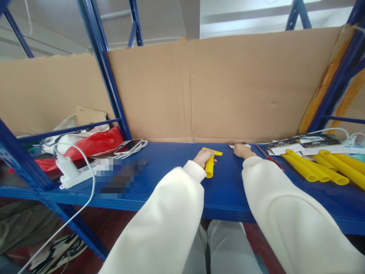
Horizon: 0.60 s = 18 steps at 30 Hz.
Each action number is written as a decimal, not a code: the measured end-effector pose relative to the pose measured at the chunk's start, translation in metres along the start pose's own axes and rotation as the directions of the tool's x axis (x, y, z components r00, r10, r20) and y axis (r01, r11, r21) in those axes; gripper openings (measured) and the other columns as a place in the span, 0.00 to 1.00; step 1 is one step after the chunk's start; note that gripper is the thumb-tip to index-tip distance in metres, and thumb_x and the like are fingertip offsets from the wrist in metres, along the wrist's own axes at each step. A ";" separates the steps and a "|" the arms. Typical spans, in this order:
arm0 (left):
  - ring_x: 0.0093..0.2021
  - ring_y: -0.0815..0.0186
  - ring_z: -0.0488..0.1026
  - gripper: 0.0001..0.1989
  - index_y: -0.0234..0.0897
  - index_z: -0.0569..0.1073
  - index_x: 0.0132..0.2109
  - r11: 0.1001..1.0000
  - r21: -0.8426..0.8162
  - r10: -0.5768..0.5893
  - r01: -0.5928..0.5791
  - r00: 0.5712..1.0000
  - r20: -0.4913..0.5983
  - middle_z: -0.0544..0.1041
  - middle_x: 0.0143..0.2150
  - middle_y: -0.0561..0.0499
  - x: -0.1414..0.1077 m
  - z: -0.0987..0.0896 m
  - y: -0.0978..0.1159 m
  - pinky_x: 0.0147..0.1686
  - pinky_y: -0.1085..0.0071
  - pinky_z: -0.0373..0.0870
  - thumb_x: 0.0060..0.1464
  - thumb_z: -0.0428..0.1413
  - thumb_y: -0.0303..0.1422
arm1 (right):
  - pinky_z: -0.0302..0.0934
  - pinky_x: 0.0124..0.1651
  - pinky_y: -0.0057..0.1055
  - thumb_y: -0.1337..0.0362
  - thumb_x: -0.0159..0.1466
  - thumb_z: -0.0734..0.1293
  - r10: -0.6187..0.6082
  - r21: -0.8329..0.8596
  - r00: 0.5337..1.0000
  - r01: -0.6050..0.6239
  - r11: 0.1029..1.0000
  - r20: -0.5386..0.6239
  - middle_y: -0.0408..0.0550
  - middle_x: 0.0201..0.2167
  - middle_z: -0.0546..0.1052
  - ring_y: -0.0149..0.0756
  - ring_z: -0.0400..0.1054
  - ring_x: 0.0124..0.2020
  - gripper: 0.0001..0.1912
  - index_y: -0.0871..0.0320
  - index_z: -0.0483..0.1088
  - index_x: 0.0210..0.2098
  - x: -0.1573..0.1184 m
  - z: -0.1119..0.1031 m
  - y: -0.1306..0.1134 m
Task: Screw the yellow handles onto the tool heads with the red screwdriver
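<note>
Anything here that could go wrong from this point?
The yellow tube in the left hand might roll if let go. A red-handled tool lies close to the right hand, so the sleeve could knock it. The white cable hanging past the shelf's front edge might get snagged.

A single head-worn camera looks forward and down over the near edge of the blue shelf (176, 156), along both white sleeves (168, 217) to the left hand (203, 157) and right hand (242, 151). It spans from lap (229, 247) to cardboard panel (245, 87) and ceiling (156, 23); fingers appear small, perhaps too far off to read surely.
</note>
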<state>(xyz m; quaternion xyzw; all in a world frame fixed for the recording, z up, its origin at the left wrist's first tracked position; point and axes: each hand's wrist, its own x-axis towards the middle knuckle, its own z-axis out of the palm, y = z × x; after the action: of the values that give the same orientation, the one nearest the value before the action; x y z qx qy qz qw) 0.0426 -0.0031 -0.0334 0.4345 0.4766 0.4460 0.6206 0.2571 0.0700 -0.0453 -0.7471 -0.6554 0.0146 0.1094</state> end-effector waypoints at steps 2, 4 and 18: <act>0.26 0.65 0.74 0.17 0.37 0.76 0.52 1.000 0.010 -0.005 0.005 1.000 -0.011 0.77 0.31 0.50 -0.002 0.001 0.001 0.25 0.71 0.71 0.56 0.60 0.22 | 0.53 0.67 0.58 0.63 0.71 0.57 0.054 0.025 0.998 -0.055 0.998 0.033 0.68 0.62 0.72 0.56 0.64 0.66 0.24 0.61 0.70 0.62 0.001 0.001 -0.001; 0.26 0.66 0.74 0.18 0.36 0.75 0.53 1.000 0.020 -0.009 0.009 1.000 -0.024 0.77 0.32 0.50 -0.002 0.002 0.001 0.24 0.72 0.70 0.56 0.59 0.21 | 0.47 0.69 0.62 0.60 0.72 0.55 0.105 0.044 0.993 -0.108 0.993 0.052 0.69 0.64 0.70 0.57 0.62 0.67 0.25 0.61 0.66 0.65 0.001 0.001 -0.002; 0.25 0.69 0.73 0.21 0.34 0.72 0.57 0.999 0.043 -0.015 0.017 0.999 -0.041 0.79 0.36 0.49 -0.012 0.004 0.006 0.25 0.73 0.71 0.57 0.57 0.18 | 0.35 0.70 0.71 0.59 0.73 0.53 0.155 0.076 0.984 -0.162 0.984 0.094 0.69 0.67 0.66 0.59 0.57 0.71 0.27 0.63 0.64 0.66 0.001 -0.004 0.009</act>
<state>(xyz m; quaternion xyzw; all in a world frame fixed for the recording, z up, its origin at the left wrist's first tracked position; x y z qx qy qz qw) 0.0437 -0.0134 -0.0249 0.4351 0.5020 0.4393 0.6048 0.2670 0.0693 -0.0433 -0.7903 -0.5970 0.0831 0.1101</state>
